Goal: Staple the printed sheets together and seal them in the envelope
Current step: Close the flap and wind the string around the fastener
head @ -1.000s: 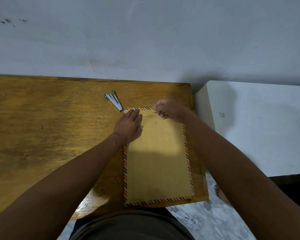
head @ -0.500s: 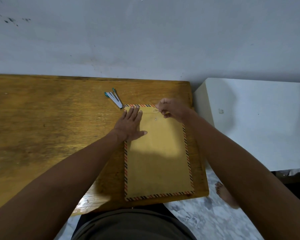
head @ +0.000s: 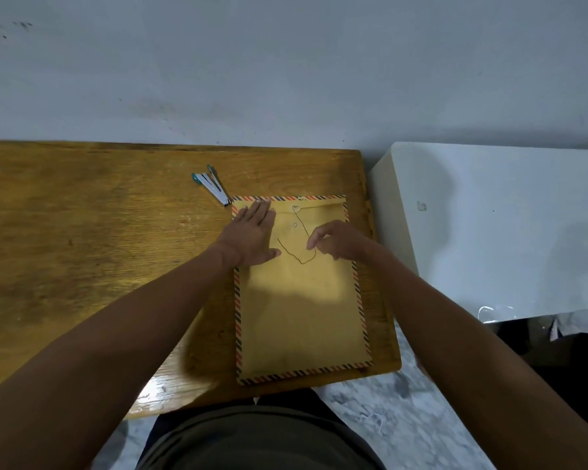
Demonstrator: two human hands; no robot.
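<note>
Wooden and honey-coloured, the tabletop point(head: 82, 232) runs to the left of everything that matters. Just beyond the left fingertips, up and to their left, lies the small silver stapler with teal tips point(head: 210, 184), its jaws sprung apart, touching nobody. The left hand point(head: 252, 237) lies flat on the upper left part of the brown paper envelope with the red-and-black striped border point(head: 302, 317), fingers straight and together, thumb out to the side, pressing it down. No printed sheets show anywhere, so I judge they are already inside; I cannot see into it.

Between the two hands runs the thin dark closure string point(head: 297, 256), from the upper round fastener point(head: 296, 208) on the flap, past the lower fastener point(head: 295, 225), then looping loose across the paper. The right hand point(head: 336, 242) has its fingers curled, and thumb and forefinger appear to pinch the string near its loop, though the contact is too small to be sure. Further right stands a white block-like surface point(head: 489, 232).

What could go wrong, I think: the string is slack, and a slack wind round the lower fastener would slip off and leave the flap free. A hard tug could tear the fastener from the paper or snap the thread. If the left palm lifts early, the envelope could skate toward the near edge, which it already overhangs a little.
</note>
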